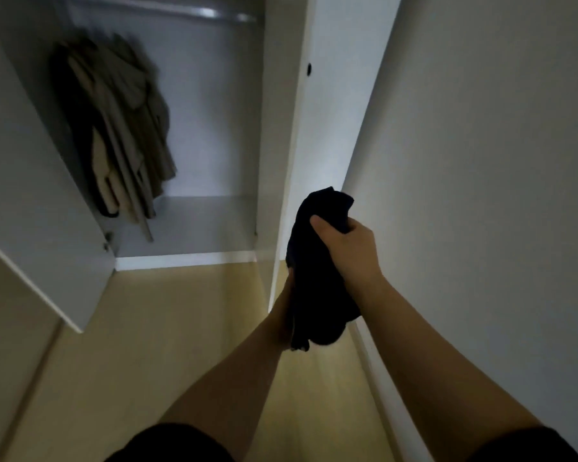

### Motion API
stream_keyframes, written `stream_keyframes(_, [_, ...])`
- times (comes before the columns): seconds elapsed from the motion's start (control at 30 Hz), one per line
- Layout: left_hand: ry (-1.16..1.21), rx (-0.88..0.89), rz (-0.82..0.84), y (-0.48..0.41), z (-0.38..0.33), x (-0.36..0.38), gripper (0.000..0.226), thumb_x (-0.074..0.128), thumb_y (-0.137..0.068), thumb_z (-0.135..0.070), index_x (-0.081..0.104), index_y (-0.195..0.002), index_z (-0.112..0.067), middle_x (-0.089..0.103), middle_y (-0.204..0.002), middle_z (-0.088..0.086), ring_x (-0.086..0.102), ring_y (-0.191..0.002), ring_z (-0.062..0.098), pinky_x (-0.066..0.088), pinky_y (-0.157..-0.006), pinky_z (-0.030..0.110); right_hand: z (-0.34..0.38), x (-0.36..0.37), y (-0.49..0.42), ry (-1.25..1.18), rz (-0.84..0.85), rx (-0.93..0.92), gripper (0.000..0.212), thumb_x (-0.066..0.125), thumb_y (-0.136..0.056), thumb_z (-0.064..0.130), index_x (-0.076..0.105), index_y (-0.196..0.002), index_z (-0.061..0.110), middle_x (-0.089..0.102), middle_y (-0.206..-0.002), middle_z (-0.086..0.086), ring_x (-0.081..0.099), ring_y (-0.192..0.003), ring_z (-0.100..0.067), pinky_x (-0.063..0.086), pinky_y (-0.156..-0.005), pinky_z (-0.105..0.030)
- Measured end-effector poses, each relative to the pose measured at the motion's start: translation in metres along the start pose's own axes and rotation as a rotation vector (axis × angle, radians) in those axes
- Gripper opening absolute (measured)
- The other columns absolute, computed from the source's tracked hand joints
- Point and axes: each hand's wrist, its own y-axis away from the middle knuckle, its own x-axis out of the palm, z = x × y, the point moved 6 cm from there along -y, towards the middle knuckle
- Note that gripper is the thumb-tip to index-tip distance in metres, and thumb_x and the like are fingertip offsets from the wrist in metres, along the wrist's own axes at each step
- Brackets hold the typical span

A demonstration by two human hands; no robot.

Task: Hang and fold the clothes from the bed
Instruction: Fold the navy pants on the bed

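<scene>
While the person stands before the open wardrobe (194, 225), both forearms reach forward at right of centre. The right hand (351, 248) grips a dark garment (314, 295); its fingers and thumb are curled tight round the upper part of the cloth. The garment hangs bunched, held up in the air near the wardrobe's right edge, just beside the pale wall (481, 161). The left hand (285, 305) is below, against the cloth's lower left side and mostly hidden behind it; cannot tell how its fingers lie. Far left inside the wardrobe, beige garments (121, 138) hang from the rail (211, 12), blurred. The left door (30, 195) stands open. Yellowish floor (181, 328) below. Dark sleeves (167, 445) at the near edge.
</scene>
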Motion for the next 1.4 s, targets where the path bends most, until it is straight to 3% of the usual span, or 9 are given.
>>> stream_keyframes(0.13, [-0.033, 0.015, 0.061, 0.02, -0.097, -0.031, 0.062, 0.03, -0.096, -0.061, 0.053, -0.136, -0.019, 0.054, -0.138, 0.005, 0.05, -0.127, 0.02, 0.045, -0.1, 0.03, 0.082, 0.039, -0.022, -0.216, 0.087, 0.045, 0.023, 0.071, -0.08, 0.043, 0.063, -0.087, 0.023, 0.069, -0.089, 0.002, 0.068, -0.08, -0.015, 0.051, -0.057, -0.02])
stream_keyframes(0.27, [-0.11, -0.01, 0.056, 0.021, -0.173, -0.069, 0.063, 0.045, -0.089, -0.06, 0.054, -0.135, -0.019, 0.059, -0.132, 0.007, 0.056, -0.122, 0.021, 0.049, -0.094, 0.03, 0.118, 0.083, -0.048, -0.324, 0.151, 0.072, 0.041, 0.071, -0.079, 0.046, 0.061, -0.103, 0.014, 0.068, -0.097, -0.005, 0.067, -0.086, -0.02, 0.052, -0.061, -0.025])
stream_keyframes(0.43, [-0.218, 0.012, -0.146, 0.017, -0.263, -0.13, 0.072, 0.072, -0.072, -0.054, 0.055, -0.128, -0.012, 0.067, -0.119, 0.008, 0.065, -0.109, 0.022, 0.054, -0.08, 0.031, 0.151, 0.141, -0.102, -0.322, 0.228, 0.002, 0.032, 0.07, -0.081, 0.045, 0.056, -0.094, 0.019, 0.064, -0.09, -0.001, 0.064, -0.081, -0.018, 0.05, -0.059, -0.025])
stream_keyframes(0.53, [-0.246, 0.06, -0.3, 0.0, -0.329, -0.163, 0.069, 0.078, -0.064, -0.044, 0.055, -0.119, -0.009, 0.074, -0.099, 0.01, 0.071, -0.088, 0.025, 0.058, -0.067, 0.032, 0.169, 0.178, -0.154, -0.313, 0.23, -0.038, 0.04, 0.069, -0.082, 0.043, 0.059, -0.107, 0.014, 0.064, -0.096, -0.005, 0.064, -0.086, -0.021, 0.053, -0.068, -0.03])
stream_keyframes(0.67, [-0.318, 0.106, -0.476, -0.032, -0.425, -0.201, 0.083, 0.083, -0.061, -0.039, 0.05, -0.13, -0.007, 0.064, -0.119, 0.019, 0.061, -0.108, 0.036, 0.05, -0.094, 0.047, 0.197, 0.229, -0.236, -0.265, 0.201, -0.113, 0.054, 0.071, -0.081, 0.042, 0.06, -0.119, 0.004, 0.065, -0.108, -0.013, 0.063, -0.087, -0.025, 0.053, -0.079, -0.036])
stream_keyframes(0.8, [-0.395, 0.209, -0.495, -0.071, -0.526, -0.216, 0.063, 0.081, -0.064, -0.038, 0.059, -0.116, -0.011, 0.072, -0.1, 0.014, 0.068, -0.094, 0.031, 0.057, -0.075, 0.039, 0.24, 0.282, -0.313, -0.311, 0.221, -0.146, 0.043, 0.072, -0.081, 0.038, 0.062, -0.109, 0.006, 0.064, -0.098, -0.01, 0.061, -0.077, -0.02, 0.051, -0.069, -0.03])
stream_keyframes(1.0, [-0.424, 0.381, -0.597, -0.117, -0.645, -0.263, 0.049, 0.074, -0.079, -0.031, 0.062, -0.118, -0.004, 0.071, -0.103, 0.017, 0.068, -0.095, 0.032, 0.056, -0.083, 0.039, 0.305, 0.375, -0.395, -0.359, 0.314, -0.219, 0.03, 0.068, -0.084, 0.039, 0.059, -0.104, 0.017, 0.062, -0.098, -0.003, 0.06, -0.088, -0.02, 0.048, -0.079, -0.032])
stream_keyframes(1.17, [-0.408, 0.46, -0.595, -0.155, -0.742, -0.303, 0.039, 0.07, -0.084, -0.028, 0.064, -0.114, -0.004, 0.07, -0.106, 0.018, 0.066, -0.1, 0.034, 0.052, -0.09, 0.041, 0.357, 0.44, -0.459, -0.389, 0.393, -0.225, 0.023, 0.059, -0.085, 0.02, 0.059, -0.107, 0.013, 0.066, -0.095, -0.008, 0.064, -0.082, -0.023, 0.049, -0.059, -0.028])
stream_keyframes(1.4, [-0.513, 0.457, -0.59, -0.223, -0.89, -0.344, 0.045, 0.072, -0.082, -0.024, 0.06, -0.119, -0.002, 0.067, -0.111, 0.02, 0.064, -0.1, 0.034, 0.052, -0.085, 0.04, 0.432, 0.517, -0.564, -0.367, 0.401, -0.269, 0.023, 0.058, -0.087, 0.012, 0.057, -0.111, 0.012, 0.065, -0.099, -0.01, 0.064, -0.088, -0.027, 0.052, -0.063, -0.031])
